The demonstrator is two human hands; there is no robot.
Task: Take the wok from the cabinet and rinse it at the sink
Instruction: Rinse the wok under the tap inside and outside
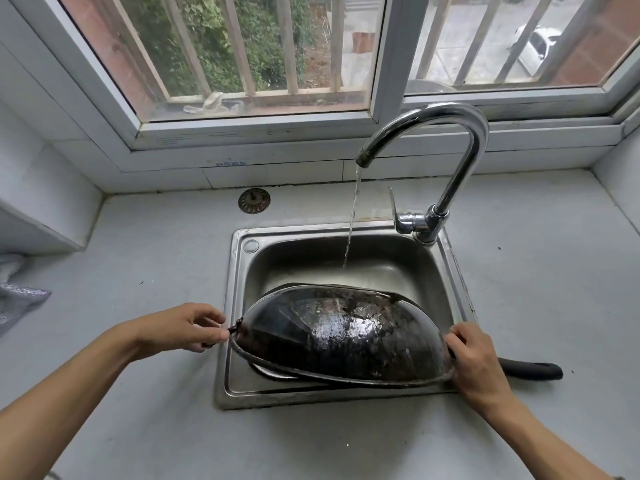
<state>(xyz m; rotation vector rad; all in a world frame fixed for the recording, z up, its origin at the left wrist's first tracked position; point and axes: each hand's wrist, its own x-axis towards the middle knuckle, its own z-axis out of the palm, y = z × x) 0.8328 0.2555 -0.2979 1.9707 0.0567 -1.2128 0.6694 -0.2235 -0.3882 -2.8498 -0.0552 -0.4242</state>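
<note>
The wok [346, 336] stands tilted on its side in the sink [235, 341], at the near edge. My left hand [180, 329] pinches its small loop; my right hand [474, 358] grips the rim beside the black handle [533, 370]. Water runs from the faucet [450, 140].

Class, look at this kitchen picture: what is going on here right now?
A person is rinsing a dark wok at a steel sink. The wok is tilted on its side over the basin, its wet outer surface facing the camera. The left hand pinches the small loop handle; the right hand grips the rim near the long black handle. Water runs from the faucet into the basin behind the wok.
</note>
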